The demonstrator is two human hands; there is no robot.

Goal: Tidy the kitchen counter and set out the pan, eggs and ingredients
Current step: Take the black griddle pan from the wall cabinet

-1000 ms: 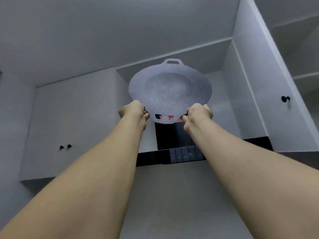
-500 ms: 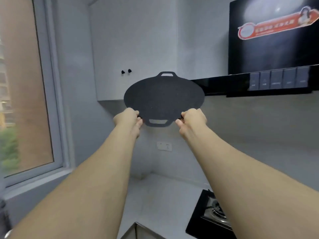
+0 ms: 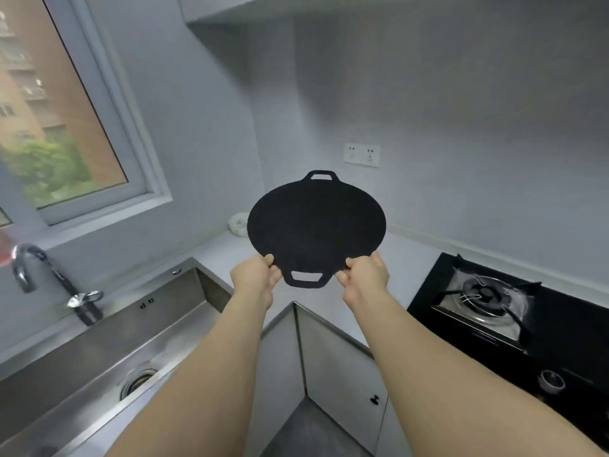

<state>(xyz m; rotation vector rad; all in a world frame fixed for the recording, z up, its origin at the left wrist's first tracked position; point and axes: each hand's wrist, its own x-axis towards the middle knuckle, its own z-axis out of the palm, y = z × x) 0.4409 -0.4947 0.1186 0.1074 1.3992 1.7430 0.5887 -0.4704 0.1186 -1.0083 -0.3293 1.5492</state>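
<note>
You hold the black griddle pan (image 3: pixel 316 227) out in front of you, its dark underside facing you, above the corner of the grey worktop (image 3: pixel 400 255). Your left hand (image 3: pixel 255 278) and right hand (image 3: pixel 365 277) each pinch its near rim, fingers clamped on either side of the lower loop handle. Half a second ago the pan was up by the wall cabinet and range hood; now it is lower, with the steel sink (image 3: pixel 108 347) to your left and the gas hob (image 3: pixel 484 298) to your right.
</note>
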